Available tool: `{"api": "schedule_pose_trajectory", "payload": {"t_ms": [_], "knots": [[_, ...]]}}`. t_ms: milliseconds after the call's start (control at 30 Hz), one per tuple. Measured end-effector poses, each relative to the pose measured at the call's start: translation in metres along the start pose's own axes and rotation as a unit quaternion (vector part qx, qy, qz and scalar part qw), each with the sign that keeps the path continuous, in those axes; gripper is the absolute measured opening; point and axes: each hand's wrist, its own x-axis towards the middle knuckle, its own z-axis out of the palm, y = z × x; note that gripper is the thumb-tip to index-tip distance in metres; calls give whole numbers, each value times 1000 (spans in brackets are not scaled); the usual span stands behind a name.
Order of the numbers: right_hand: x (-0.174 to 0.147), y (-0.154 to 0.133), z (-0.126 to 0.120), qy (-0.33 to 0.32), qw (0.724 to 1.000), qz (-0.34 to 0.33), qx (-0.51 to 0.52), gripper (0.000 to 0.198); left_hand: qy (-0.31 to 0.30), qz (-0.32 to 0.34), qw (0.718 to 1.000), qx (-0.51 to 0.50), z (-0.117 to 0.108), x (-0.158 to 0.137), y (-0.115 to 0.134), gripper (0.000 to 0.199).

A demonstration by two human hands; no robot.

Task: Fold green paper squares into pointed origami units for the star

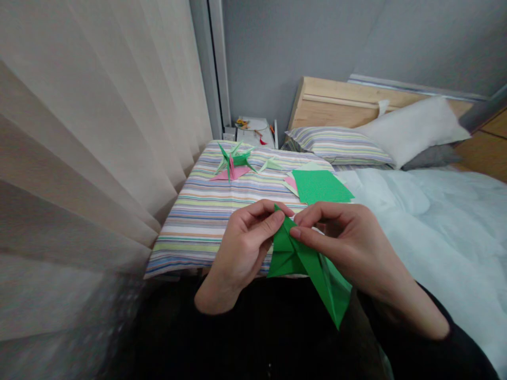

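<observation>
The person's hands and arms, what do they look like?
The left hand and right hand are bare, with no gloves, rings or bracelets showing. The right sleeve is black and stops above the wrist; the left sleeve blends into the darkness below.

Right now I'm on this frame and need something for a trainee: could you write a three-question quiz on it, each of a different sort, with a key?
1. True or false: the left hand and the right hand are both touching the folded green paper.

2. Which pattern is on the cloth under the spiky paper pieces?
A) dots
B) checks
C) stripes

3. Fill in the missing word: in the pile of flat sheets beyond the hands, the topmost sheet is ____ in colour.

Key: 1. True; 2. C; 3. green
</observation>
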Motion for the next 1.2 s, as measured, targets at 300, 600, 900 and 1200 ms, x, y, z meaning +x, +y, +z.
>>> {"api": "schedule_pose_trajectory", "payload": {"t_ms": [300,600,900,1200], "knots": [[1,-2,2,0,999,14,34,14,80,37,996,8,5,0,-5,13],[1,-3,-5,-18,998,44,33,12,-64,-21,996,66,-7,-2,7,8],[0,-5,-5,-27,999,38,-13,8,-34,3,995,94,-8,-1,10,12],[-1,-5,-5,-28,999,25,-27,7,-65,-15,991,114,-15,-2,10,18]]}}
